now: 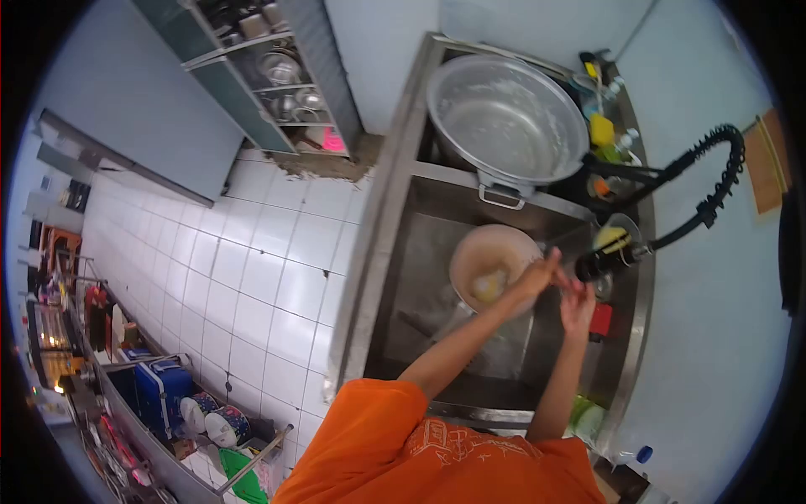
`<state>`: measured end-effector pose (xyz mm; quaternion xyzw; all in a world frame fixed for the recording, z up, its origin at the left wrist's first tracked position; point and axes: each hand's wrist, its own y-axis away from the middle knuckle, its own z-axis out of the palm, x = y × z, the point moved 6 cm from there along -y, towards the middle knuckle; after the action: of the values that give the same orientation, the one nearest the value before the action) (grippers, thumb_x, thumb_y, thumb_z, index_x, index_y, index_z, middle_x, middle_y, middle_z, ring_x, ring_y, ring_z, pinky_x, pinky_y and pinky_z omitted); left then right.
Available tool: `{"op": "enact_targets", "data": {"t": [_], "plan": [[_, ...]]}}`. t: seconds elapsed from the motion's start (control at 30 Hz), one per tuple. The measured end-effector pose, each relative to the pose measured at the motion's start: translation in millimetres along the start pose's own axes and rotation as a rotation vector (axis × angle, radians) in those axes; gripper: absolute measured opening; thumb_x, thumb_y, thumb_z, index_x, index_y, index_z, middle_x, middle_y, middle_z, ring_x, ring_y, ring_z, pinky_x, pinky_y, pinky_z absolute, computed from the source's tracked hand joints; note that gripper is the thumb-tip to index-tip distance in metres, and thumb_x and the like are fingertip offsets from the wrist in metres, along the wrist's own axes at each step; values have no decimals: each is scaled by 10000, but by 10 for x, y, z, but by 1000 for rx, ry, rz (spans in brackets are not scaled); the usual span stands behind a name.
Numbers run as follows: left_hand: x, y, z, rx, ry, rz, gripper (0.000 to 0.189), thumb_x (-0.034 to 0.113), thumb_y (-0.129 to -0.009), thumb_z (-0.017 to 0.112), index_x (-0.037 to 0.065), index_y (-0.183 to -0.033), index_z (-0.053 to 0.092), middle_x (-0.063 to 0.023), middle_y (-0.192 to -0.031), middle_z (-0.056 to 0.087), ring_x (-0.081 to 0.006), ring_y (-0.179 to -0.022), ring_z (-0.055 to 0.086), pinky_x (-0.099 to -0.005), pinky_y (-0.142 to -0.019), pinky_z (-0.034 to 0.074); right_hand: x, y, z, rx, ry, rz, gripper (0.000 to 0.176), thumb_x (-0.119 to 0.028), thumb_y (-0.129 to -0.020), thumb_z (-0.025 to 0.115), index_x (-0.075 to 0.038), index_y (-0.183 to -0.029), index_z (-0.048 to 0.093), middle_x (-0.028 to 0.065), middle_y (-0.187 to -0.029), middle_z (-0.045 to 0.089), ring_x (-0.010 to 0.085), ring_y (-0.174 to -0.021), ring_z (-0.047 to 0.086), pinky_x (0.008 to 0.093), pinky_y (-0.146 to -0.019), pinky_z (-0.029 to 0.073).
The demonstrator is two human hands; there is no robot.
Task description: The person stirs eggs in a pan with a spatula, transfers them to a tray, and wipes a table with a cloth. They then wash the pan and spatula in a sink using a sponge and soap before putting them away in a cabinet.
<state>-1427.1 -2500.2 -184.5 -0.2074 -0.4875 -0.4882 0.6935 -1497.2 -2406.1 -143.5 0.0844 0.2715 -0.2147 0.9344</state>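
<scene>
My left hand [537,275] reaches over the right rim of a pale pink bowl [466,252] in the sink, with its fingers stretched out. Just to the right is my right hand [577,304], fingers extended toward the left one. The two hands meet or nearly meet beside the black faucet head [594,265], and I see no object in either. Inside the bowl lies a yellowish-white lump [489,284], too blurred to name. The steel sink [420,244] surrounds the bowl, and something dark with a handle shape [417,323] lies at its lower left.
A large metal basin [508,126] with a handle sits over the sink's far part. The faucet's black spring hose [729,168] arches on the right. Along the right ledge stand a yellow sponge [601,130], a red object [600,320] and bottles. White floor tiles [269,277] lie left.
</scene>
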Motion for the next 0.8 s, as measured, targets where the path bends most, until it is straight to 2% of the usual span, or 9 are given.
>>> {"op": "enact_targets", "data": {"t": [0.1,0.17,0.27,0.33,0.4,0.43,0.5,0.73,0.8], "plan": [[286,783,-135,-230,-1123,23,306,361,-872,457,173,-935,690,-51,-1004,659,-289,-911,615,-487,-920,399,269,358,-40,127,146,204,314,-293,-952,419,-27,-963,587,44,-614,543,85,-316,365,195,-311,282],[-352,1178,-389,-108,-1900,-74,244,291,-859,472,231,-970,681,-4,-1062,633,-188,-1107,514,-375,-964,393,589,654,-860,388,949,366,326,-302,-897,508,-27,-1061,570,86,-695,575,159,-434,498,269,-429,446],[-611,1923,-612,-296,-1708,91,287,298,-857,484,277,-1132,566,-14,-1121,600,-220,-1205,407,-526,-992,220,1227,1244,-1996,672,2033,938,493,-300,-810,609,-30,-1205,490,165,-983,599,258,-824,616,370,-679,530],[-768,2539,-695,-564,-1449,228,441,305,-855,496,322,-1293,450,-25,-1181,567,-251,-1302,301,-676,-1021,47,1750,1511,-1829,229,2428,-274,607,-223,-774,622,3,-1281,376,189,-963,576,237,-796,607,399,-648,517],[-696,2974,-856,-417,-1518,445,492,323,-845,509,324,-1325,400,-48,-1187,564,-250,-1343,215,-666,-1028,64,2247,1878,-1382,1009,997,424,605,-229,-768,618,3,-1277,387,197,-1207,462,258,-973,541,473,-790,462],[-518,3140,-941,-420,-1505,403,465,319,-839,520,300,-1297,439,-63,-1203,549,-255,-1351,191,-667,-1028,51,2409,1787,-1110,1096,953,414,605,-229,-768,618,3,-1277,387,197,-1207,462,258,-973,541,473,-790,462],[-226,3454,-1091,-507,-1487,360,441,315,-833,530,276,-1269,479,-77,-1218,534,-260,-1358,168,-668,-1028,38,2864,1775,-884,236,2060,1497,630,-214,-771,598,-41,-1326,357,174,-1254,503,351,-1185,452,547,-979,329],[385,3562,-1569,-587,-1640,497,433,209,-790,570,168,-1219,529,-127,-1321,431,-281,-1371,137,-647,-1043,24,3585,1627,-655,1461,1440,-305,705,-273,-743,640,-27,-1329,336,222,-1216,509,349,-1138,490,533,-974,344],[399,3487,-1718,-615,-1495,527,413,168,-781,543,126,-1193,541,-134,-1302,444,-294,-1367,147,-601,-1071,49,3679,1859,-1272,1813,1454,-167,738,-308,-743,646,-20,-1337,316,244,-1193,511,344,-1115,507,503,-963,364]]}}
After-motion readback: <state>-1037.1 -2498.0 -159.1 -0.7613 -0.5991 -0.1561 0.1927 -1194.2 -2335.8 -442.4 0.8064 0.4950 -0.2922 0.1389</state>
